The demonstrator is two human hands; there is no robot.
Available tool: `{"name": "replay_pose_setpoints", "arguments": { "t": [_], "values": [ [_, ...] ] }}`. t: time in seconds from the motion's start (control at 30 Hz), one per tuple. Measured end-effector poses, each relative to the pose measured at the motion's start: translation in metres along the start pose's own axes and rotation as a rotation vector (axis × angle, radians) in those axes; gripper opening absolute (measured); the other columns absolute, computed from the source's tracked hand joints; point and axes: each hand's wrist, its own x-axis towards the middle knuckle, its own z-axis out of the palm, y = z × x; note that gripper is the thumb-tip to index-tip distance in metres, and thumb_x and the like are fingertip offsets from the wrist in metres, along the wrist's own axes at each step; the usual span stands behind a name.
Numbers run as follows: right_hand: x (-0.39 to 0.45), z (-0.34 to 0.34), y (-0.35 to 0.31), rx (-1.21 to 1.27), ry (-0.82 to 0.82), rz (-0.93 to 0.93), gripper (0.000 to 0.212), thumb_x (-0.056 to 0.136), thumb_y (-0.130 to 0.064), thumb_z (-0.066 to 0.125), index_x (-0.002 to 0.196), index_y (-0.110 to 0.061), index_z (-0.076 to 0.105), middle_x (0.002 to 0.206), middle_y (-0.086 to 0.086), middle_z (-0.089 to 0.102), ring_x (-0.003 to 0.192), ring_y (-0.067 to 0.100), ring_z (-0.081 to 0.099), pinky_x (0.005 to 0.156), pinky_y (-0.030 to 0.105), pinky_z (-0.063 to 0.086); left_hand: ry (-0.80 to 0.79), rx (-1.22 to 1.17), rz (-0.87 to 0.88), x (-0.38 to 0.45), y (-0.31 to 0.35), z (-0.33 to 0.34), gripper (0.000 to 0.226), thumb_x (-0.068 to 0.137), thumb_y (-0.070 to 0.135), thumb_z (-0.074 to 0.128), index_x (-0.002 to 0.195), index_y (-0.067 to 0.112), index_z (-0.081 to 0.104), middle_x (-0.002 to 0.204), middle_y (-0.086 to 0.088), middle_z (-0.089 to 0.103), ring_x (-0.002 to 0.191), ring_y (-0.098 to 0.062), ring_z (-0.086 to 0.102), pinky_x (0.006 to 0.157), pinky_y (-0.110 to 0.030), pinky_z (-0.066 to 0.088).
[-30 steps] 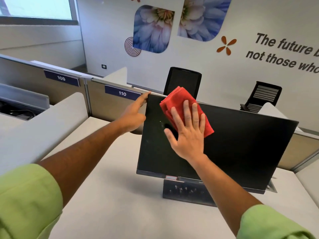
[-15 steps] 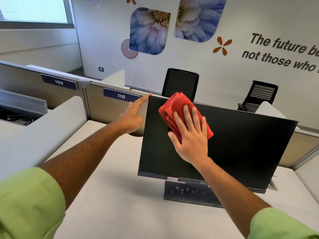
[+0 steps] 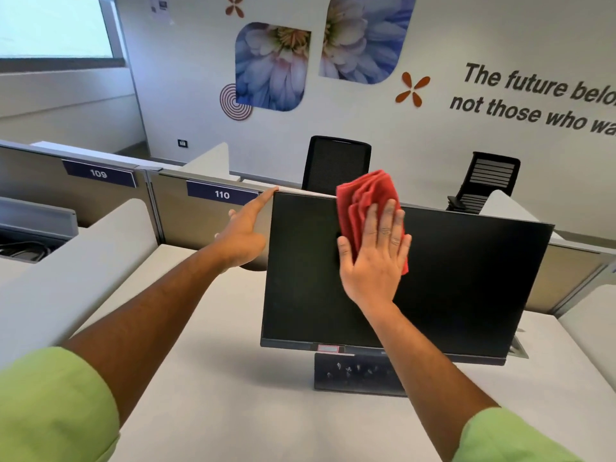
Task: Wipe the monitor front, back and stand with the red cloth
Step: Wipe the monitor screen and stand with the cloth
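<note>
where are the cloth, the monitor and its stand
cloth [image 3: 368, 198]: head view, upper folds above the fingers
monitor [image 3: 466, 278]: head view, bare screen, right half
stand [image 3: 353, 375]: head view, dusty base below the screen

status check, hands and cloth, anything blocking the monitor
Left hand open, fingertip on monitor top corner. Right hand flat, pressing red cloth on upper screen. Nothing blocking; stand not yet wiped.

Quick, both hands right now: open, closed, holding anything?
Left hand: open, index finger straight, touching the monitor at its top left corner.
Right hand: open, flat fingers pressing the red cloth against the screen.
</note>
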Motion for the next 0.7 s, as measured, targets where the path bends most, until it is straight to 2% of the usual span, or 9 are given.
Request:
{"name": "replay_pose_setpoints", "arguments": {
  "t": [0.13,0.2,0.33,0.47,0.53,0.6,0.67,0.7],
  "values": [
    [0.01,-0.003,0.002,0.084,0.057,0.232,0.083,0.107,-0.063,0.033,0.169,-0.022,-0.003,0.177,0.002,-0.01,0.163,0.025,-0.01,0.129,0.06,0.013,0.002,-0.01,-0.012,-0.003,0.0,0.003,0.101,0.092,-0.018,0.046,0.154,0.054,0.013,0.169,0.01,0.005,0.154,-0.036,-0.007,0.118,-0.069,0.013],
    [0.01,-0.002,-0.014,0.106,0.044,0.198,0.084,0.106,-0.064,0.033,0.169,-0.021,-0.001,0.177,0.001,-0.009,0.163,0.025,-0.01,0.129,0.06,0.012,-0.005,-0.019,-0.013,-0.005,0.004,0.004,0.099,0.093,-0.018,0.046,0.155,0.051,0.011,0.169,0.01,0.002,0.154,-0.036,-0.007,0.119,-0.066,0.012],
    [0.0,0.006,-0.053,0.078,-0.067,-0.179,0.081,0.105,-0.064,0.039,0.169,-0.027,0.006,0.177,-0.003,-0.006,0.163,0.022,-0.01,0.131,0.055,0.005,-0.026,-0.054,-0.005,-0.002,0.001,0.001,0.102,0.089,-0.021,0.045,0.155,0.05,0.012,0.169,0.008,0.003,0.154,-0.036,-0.009,0.12,-0.066,0.011],
    [-0.002,0.017,-0.066,0.037,-0.171,-0.452,0.076,0.106,-0.063,0.04,0.169,-0.031,0.01,0.177,-0.005,-0.002,0.163,0.021,-0.01,0.13,0.058,0.008,-0.029,-0.048,-0.022,-0.001,-0.001,-0.001,0.099,0.088,-0.022,0.041,0.157,0.044,0.012,0.167,-0.002,0.014,0.155,-0.036,-0.004,0.122,-0.063,0.009],
    [-0.004,0.019,-0.059,-0.022,-0.207,-0.547,0.073,0.107,-0.061,0.039,0.169,-0.032,0.014,0.177,-0.005,0.001,0.164,0.02,-0.01,0.129,0.059,0.011,-0.036,-0.066,0.007,-0.001,-0.001,-0.004,0.094,0.091,-0.017,0.045,0.157,0.042,0.015,0.163,-0.006,0.023,0.154,-0.033,0.011,0.122,-0.06,0.017],
    [-0.013,0.02,-0.047,-0.096,-0.258,-0.665,0.071,0.108,-0.059,0.038,0.169,-0.032,0.014,0.177,-0.005,0.001,0.163,0.021,-0.011,0.129,0.058,0.01,-0.06,-0.072,0.054,0.001,-0.003,-0.006,0.093,0.092,-0.013,0.051,0.156,0.045,0.016,0.159,-0.005,0.028,0.148,-0.03,0.025,0.117,-0.059,0.032],
    [-0.032,0.024,-0.033,-0.139,-0.324,-0.783,0.07,0.109,-0.056,0.038,0.169,-0.031,0.012,0.177,-0.005,-0.001,0.163,0.022,-0.012,0.131,0.057,0.007,-0.072,-0.056,0.052,0.002,-0.003,-0.007,0.099,0.092,-0.012,0.054,0.154,0.053,0.013,0.163,0.0,0.02,0.15,-0.033,0.02,0.111,-0.06,0.04],
    [-0.045,0.028,-0.026,-0.155,-0.358,-0.838,0.07,0.109,-0.054,0.039,0.169,-0.031,0.012,0.178,-0.005,-0.001,0.163,0.023,-0.012,0.131,0.057,0.006,-0.063,-0.052,0.042,0.002,-0.002,-0.006,0.1,0.093,-0.012,0.054,0.154,0.055,0.013,0.166,0.002,0.015,0.152,-0.033,0.015,0.112,-0.06,0.039]
  ]
}}
